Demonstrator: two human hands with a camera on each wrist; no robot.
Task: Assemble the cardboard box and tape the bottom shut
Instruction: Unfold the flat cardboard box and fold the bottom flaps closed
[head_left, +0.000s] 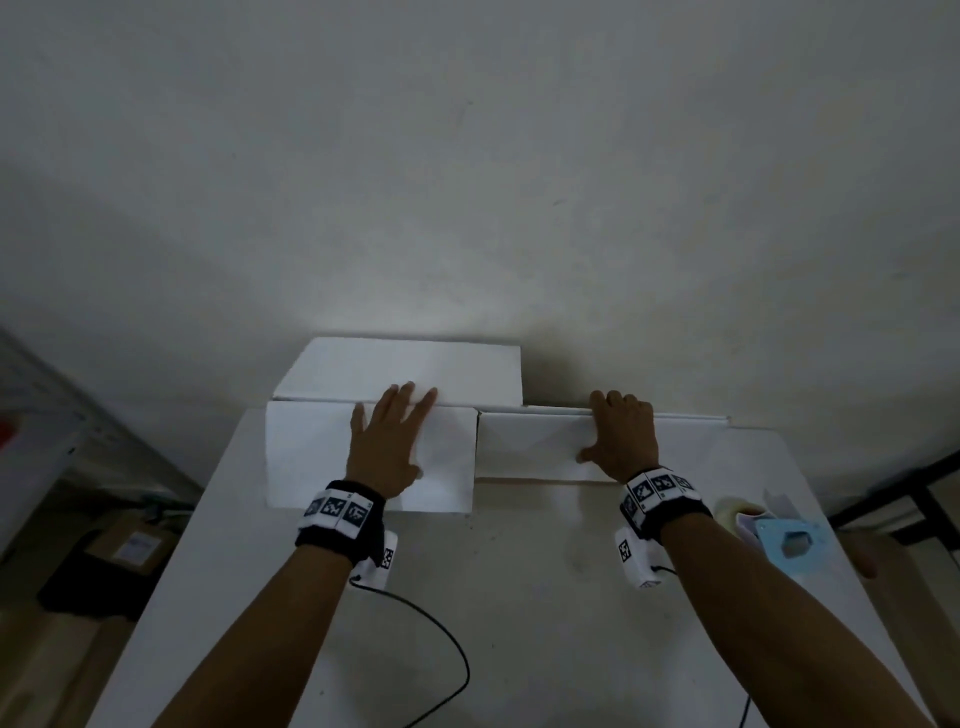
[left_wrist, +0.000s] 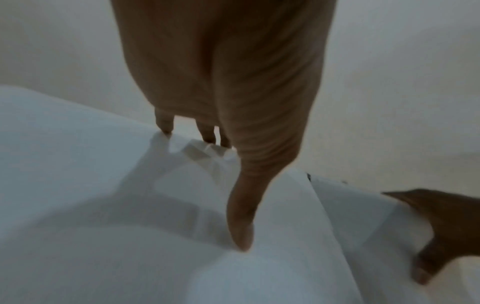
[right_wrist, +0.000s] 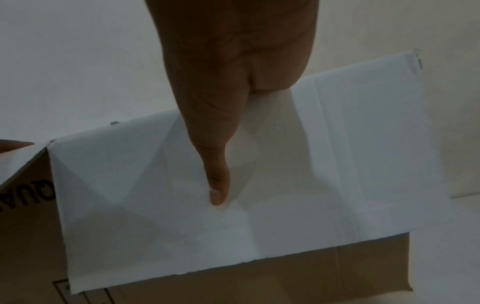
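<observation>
- White card: we find the box (head_left: 395, 415) at the far edge of the worktop (head_left: 519, 597), against the wall, its flaps folded out toward us.
- Left hand (head_left: 387, 447) lies flat on the left flap (head_left: 311, 457), fingers straight and spread, gripping nothing; we judge it is pressing the flap down to set the crease.
- Right hand (head_left: 621, 439) has its fingers hooked over the far edge of the right flap (head_left: 535, 447), thumb on the near face, holding it for folding.
- Tape dispenser (head_left: 779, 535) waits just beside the right wrist, untouched.
- Hidden: the box body below the flaps, and the right fingertips. Brown card under the right flap bears print that is cut off. No tape can be made out on the box.
</observation>
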